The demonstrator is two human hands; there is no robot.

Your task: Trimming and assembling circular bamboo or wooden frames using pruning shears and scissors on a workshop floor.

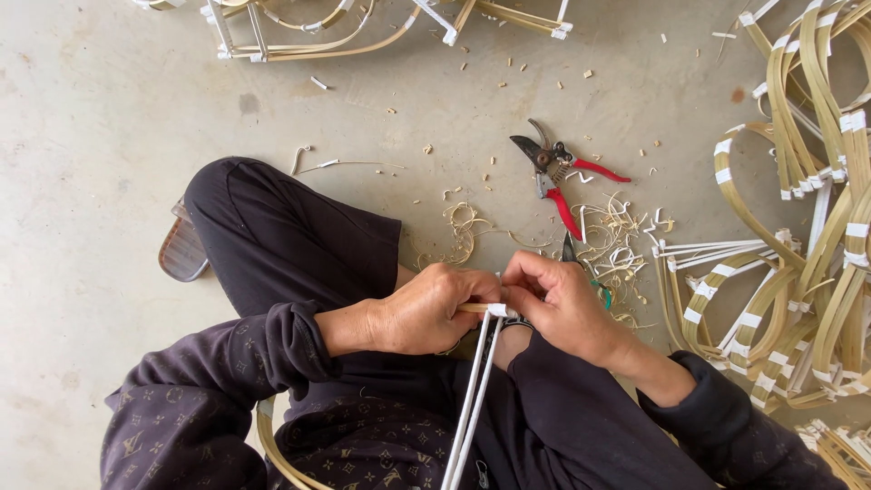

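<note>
My left hand point(426, 308) and my right hand point(562, 304) meet over my lap, both pinching a thin bamboo strip point(475, 308) where a white band point(498, 310) is wrapped around it. Two long white strands point(470, 399) run from that spot down toward me. The bent bamboo piece continues under my left arm and shows again as a curve point(272, 449) at my left side. Red-handled pruning shears point(558, 177) lie open on the concrete floor just beyond my hands. A dark blade tip point(569, 249) pokes out from behind my right hand.
A big pile of curved bamboo pieces bound with white bands point(798, 263) fills the right side. More bound bamboo frames point(308, 32) lie at the top. Curly shavings point(612, 240) and chips litter the floor. A sandal point(181, 249) sits by my left knee.
</note>
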